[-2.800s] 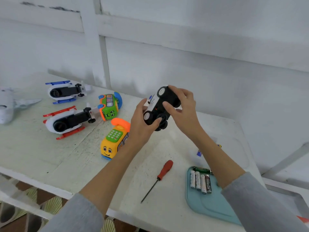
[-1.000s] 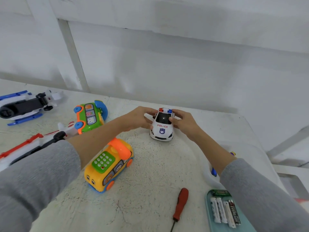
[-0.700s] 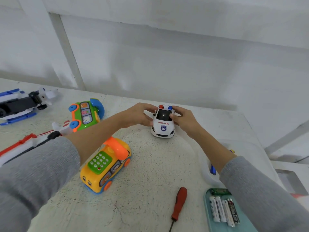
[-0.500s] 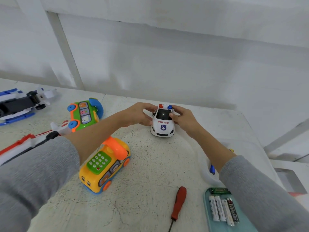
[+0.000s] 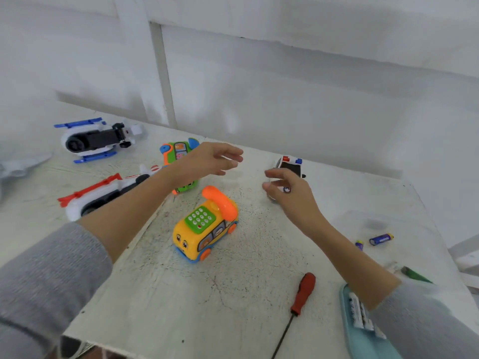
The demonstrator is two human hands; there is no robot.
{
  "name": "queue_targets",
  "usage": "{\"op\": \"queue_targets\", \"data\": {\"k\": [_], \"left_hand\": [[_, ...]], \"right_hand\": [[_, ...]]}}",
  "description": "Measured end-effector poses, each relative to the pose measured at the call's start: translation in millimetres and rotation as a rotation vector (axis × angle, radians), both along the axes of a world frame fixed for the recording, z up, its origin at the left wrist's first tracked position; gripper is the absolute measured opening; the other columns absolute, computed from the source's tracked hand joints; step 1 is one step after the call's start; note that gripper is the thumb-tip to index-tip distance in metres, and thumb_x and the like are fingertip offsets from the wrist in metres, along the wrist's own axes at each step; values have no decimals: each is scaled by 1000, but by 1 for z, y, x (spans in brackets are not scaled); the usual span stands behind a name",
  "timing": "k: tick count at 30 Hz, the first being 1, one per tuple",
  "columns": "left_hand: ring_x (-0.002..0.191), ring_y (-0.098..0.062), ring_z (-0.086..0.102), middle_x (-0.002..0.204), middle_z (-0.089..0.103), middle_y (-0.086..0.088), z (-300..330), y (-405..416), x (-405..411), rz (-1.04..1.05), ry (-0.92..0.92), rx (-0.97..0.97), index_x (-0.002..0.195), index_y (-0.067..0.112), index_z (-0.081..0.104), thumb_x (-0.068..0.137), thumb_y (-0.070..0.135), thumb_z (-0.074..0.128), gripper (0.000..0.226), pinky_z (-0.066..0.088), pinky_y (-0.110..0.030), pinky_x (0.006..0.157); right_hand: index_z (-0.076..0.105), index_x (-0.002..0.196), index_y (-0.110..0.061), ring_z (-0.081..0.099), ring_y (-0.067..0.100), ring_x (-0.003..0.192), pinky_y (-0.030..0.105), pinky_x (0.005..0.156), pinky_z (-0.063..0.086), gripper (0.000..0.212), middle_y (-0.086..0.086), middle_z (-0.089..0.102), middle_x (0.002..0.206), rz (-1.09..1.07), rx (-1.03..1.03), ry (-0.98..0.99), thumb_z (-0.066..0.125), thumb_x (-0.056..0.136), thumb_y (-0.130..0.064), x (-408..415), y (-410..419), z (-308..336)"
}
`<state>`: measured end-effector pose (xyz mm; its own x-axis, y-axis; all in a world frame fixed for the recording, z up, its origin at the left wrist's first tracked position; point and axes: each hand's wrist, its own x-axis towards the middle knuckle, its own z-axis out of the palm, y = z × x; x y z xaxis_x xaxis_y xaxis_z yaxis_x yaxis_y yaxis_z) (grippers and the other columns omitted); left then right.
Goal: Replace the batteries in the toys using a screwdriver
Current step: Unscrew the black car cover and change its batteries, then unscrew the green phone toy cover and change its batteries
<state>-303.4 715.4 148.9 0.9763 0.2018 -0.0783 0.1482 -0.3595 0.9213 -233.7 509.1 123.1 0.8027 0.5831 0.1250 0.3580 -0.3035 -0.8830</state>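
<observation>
1. Head view looks down on a white bench (image 5: 233, 307) set against a white wall, with two bare forearms in grey sleeves reaching forward over it.
2. Left hand (image 5: 207, 161) hovers above the bench, fingers relaxed and slightly spread, holding nothing.
3. Right hand (image 5: 287, 193) hovers just in front of a white police car (image 5: 290, 164), fingers loosely curled and empty; whether they touch the car cannot be told.
4. The police car stands on its wheels at the far middle of the bench, partly hidden by the right hand.
5. A yellow toy phone bus (image 5: 204, 226) with an orange handset and green keypad stands near the centre, between the two arms.
6. A green and orange toy (image 5: 178, 156) lies behind the left hand, partly covered by it.
7. A helicopter with blue skids (image 5: 96, 141) lies at the far left; a helicopter with red skids (image 5: 98, 195) lies nearer, partly under the left forearm.
8. A red-handled screwdriver (image 5: 298, 301) lies on the bench near the front, beside the right forearm.
9. A pale blue tray (image 5: 363, 340) at the front right holds several batteries (image 5: 359, 312) side by side.
10. Two loose batteries (image 5: 381, 239) lie on the bench's right side, beyond the tray.
</observation>
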Motion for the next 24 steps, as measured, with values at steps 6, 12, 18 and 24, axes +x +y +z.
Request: {"op": "queue_targets", "data": {"k": [6, 12, 18, 24], "left_hand": [[119, -5, 55, 130, 59, 6, -22, 1, -68, 84, 20, -128, 131, 20, 53, 98, 20, 52, 33, 47, -24, 98], [113, -16, 61, 133, 56, -1, -50, -19, -94, 127, -8, -499, 137, 12, 43, 98, 8, 46, 40, 54, -30, 92], [113, -17, 59, 132, 53, -2, -55, -35, -97, 162, -62, -502, 134, 20, 41, 97, 4, 45, 40, 52, -35, 94], [110, -14, 59, 131, 50, 2, -58, -52, -99, 201, -93, -573, 144, 18, 30, 98, 4, 43, 49, 56, -29, 86]], "right_hand": [[48, 128, -21, 45, 5, 112, 26, 92, 41, 50, -12, 46, 124, 160, -29, 46, 67, 83, -31, -56, 22, -22], [51, 124, -17, 51, 14, 111, 35, 91, 47, 48, -1, 55, 122, 170, -17, 51, 70, 81, -29, -65, 32, -33], [54, 119, -20, 54, 15, 110, 26, 87, 48, 36, 0, 58, 119, 238, 63, 175, 64, 85, -14, -57, 26, -28], [54, 112, -24, 55, 17, 109, 30, 88, 49, 34, -1, 57, 115, 254, 83, 259, 60, 84, -5, -53, 23, -26]]}}
